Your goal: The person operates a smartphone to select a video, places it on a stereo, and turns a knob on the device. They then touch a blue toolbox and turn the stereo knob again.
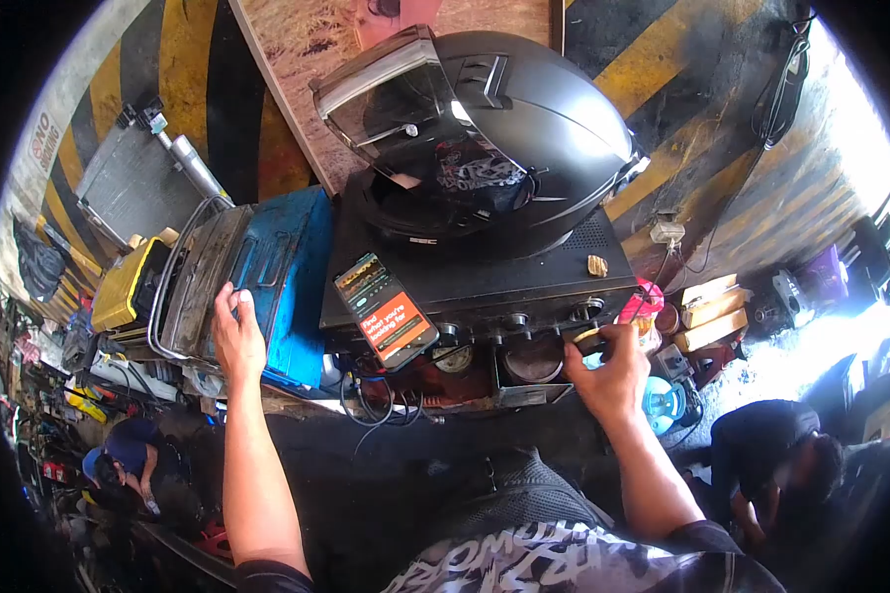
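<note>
My left hand (235, 334) lies flat on the lid of a worn blue metal toolbox (287, 267), fingers spread, holding nothing. My right hand (611, 374) is pinched on a small light-coloured part (585, 336) at the front edge of a black box-like device (485, 282) with round knobs along its face. A smartphone (386, 311) with a lit orange screen lies tilted at the device's front left corner. A matte black full-face helmet (485, 128) with its visor raised sits on top of the device.
A yellow case (124, 287) and a grey radiator-like panel (138, 183) sit left of the toolbox. Black cables (381, 405) hang below the device. One person crouches at lower left (129, 455), another at lower right (771, 455). Wooden blocks (712, 306) lie to the right.
</note>
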`<state>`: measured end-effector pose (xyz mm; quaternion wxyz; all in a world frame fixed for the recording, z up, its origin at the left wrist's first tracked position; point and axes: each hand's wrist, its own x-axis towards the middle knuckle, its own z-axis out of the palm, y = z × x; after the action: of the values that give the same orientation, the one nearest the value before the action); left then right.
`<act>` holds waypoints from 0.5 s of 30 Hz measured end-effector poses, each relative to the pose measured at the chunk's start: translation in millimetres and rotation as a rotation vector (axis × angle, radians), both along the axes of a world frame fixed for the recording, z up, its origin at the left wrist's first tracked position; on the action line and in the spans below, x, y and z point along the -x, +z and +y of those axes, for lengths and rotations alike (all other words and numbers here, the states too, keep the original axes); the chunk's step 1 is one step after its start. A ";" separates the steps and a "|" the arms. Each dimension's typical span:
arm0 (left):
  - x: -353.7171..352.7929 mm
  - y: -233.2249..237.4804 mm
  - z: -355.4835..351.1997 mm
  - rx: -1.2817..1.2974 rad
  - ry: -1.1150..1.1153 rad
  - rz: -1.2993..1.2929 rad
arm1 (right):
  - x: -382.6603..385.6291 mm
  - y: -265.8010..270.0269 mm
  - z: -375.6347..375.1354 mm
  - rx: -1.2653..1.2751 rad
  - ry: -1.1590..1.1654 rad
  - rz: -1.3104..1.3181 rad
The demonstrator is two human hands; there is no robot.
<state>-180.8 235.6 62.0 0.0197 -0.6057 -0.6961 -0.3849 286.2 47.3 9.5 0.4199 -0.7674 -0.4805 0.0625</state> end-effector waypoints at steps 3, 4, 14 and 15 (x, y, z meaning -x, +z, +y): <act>0.4 0.5 -3.0 0.010 -0.004 0.009 | -22.7 34.3 15.5 -0.334 0.094 -0.323; -1.0 1.6 -2.0 0.006 -0.011 0.009 | -25.4 54.5 22.1 -0.315 0.088 -0.329; -3.7 4.3 -3.3 0.012 -0.002 -0.008 | -41.8 76.3 64.6 -0.258 0.147 -0.506; -4.5 4.6 -3.8 0.014 -0.005 -0.001 | -41.1 69.9 52.6 -0.268 0.072 -0.386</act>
<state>-176.3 231.7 66.6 0.0144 -0.6075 -0.6971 -0.3804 327.3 99.8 79.4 0.4158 -0.6849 -0.5830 -0.1348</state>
